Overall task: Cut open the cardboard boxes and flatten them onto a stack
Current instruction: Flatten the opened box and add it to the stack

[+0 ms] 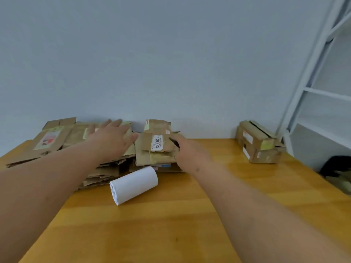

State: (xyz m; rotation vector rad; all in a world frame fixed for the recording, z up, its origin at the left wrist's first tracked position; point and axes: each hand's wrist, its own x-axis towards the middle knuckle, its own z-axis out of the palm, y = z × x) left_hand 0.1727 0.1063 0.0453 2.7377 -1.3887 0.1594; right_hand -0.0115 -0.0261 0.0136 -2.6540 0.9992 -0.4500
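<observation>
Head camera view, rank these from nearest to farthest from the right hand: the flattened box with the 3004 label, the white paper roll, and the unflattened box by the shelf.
1. flattened box with the 3004 label: touching the right hand, on its left.
2. white paper roll: nearer the camera, lower left.
3. unflattened box: far right, by the white shelf.

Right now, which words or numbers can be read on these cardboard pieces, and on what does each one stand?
"3004": white label on the small flattened brown cardboard piece beside the right hand.
Smaller print on that label: too blurred.
Labels on the unflattened brown cardboard box at right: unreadable.
</observation>
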